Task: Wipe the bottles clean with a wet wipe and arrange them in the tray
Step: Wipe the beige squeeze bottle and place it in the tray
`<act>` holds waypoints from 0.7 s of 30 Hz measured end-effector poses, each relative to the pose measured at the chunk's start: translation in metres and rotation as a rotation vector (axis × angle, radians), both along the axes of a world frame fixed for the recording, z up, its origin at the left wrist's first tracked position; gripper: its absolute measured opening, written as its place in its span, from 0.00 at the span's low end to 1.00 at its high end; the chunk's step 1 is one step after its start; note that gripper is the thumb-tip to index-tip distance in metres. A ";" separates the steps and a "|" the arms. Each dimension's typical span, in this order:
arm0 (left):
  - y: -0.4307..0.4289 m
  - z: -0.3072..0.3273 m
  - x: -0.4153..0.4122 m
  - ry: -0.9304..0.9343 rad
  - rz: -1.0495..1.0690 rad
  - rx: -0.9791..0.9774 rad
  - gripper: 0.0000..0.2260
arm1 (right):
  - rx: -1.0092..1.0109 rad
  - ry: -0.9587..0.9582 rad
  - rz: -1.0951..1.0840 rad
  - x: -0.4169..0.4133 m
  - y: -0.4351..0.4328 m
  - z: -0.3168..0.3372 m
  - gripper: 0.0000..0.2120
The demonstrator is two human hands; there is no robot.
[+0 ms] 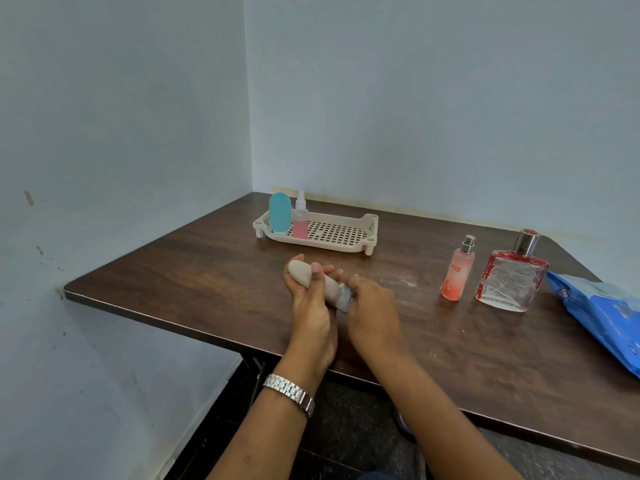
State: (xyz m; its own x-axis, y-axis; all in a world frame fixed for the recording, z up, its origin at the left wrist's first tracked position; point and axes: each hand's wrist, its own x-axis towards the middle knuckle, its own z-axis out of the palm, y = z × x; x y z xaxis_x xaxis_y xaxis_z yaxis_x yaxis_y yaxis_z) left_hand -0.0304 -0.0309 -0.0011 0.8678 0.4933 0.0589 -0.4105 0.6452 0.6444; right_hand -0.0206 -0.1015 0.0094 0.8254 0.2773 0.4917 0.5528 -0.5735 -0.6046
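My left hand (310, 299) grips a beige rounded bottle (301, 271), held tilted over the table. My right hand (370, 308) holds a crumpled wet wipe (344, 297) against the bottle's lower end. At the back stands a cream perforated tray (346, 233) with a blue rounded bottle (280, 213) and a pink spray bottle (300, 218) upright in its left end. To the right on the table stand an orange spray bottle (458, 273) and a square glass perfume bottle (512, 275) with red edges.
A blue wet-wipe pack (602, 313) lies at the table's right edge. The dark wooden table (194, 271) sits in a corner, with walls behind and to the left. Its front edge runs just under my forearms.
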 end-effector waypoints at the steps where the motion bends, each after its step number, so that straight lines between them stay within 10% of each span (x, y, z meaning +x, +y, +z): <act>1: -0.001 0.000 0.000 0.000 0.001 0.021 0.08 | -0.004 0.036 -0.012 0.006 -0.001 0.004 0.13; 21: 0.006 0.005 0.018 0.030 -0.016 -0.010 0.14 | 0.054 0.152 0.074 0.065 -0.015 0.022 0.16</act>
State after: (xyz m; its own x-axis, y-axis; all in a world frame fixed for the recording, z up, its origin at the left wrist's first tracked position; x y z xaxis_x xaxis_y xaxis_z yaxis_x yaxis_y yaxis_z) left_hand -0.0119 -0.0245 0.0041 0.8771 0.4795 0.0280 -0.3804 0.6578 0.6501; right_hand 0.0439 -0.1163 0.0312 0.8698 0.3169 0.3782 0.4920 -0.4988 -0.7135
